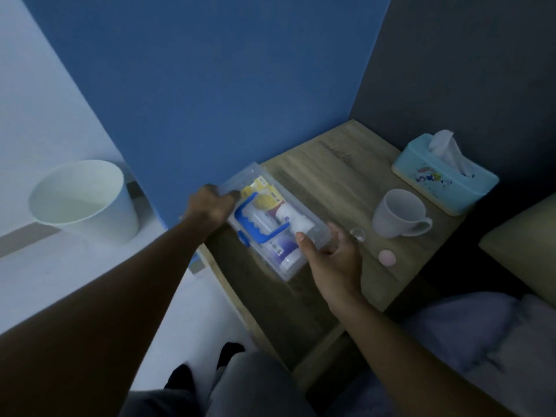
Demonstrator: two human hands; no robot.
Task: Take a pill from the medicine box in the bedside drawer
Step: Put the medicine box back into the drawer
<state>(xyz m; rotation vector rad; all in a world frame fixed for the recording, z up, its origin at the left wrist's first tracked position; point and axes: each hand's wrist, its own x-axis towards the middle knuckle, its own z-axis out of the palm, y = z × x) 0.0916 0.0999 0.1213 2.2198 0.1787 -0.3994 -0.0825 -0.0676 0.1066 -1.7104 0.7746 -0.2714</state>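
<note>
A clear plastic medicine box (272, 218) with a blue handle and blue latch lies on the wooden bedside table (340, 176), near its left edge. Through the closed lid I see a white bottle, a yellow packet and purple-labelled packs. My left hand (210, 206) grips the box's far-left end. My right hand (331, 254) holds the near-right corner, thumb on the lid, fingers under the edge. The drawer is hidden from view.
A white mug (398, 213) stands right of the box. A small clear round object (357, 235) and a pink round object (387, 257) lie near my right hand. A light-blue tissue box (442, 176) sits at the back right. A white bin (84, 203) stands on the floor, left.
</note>
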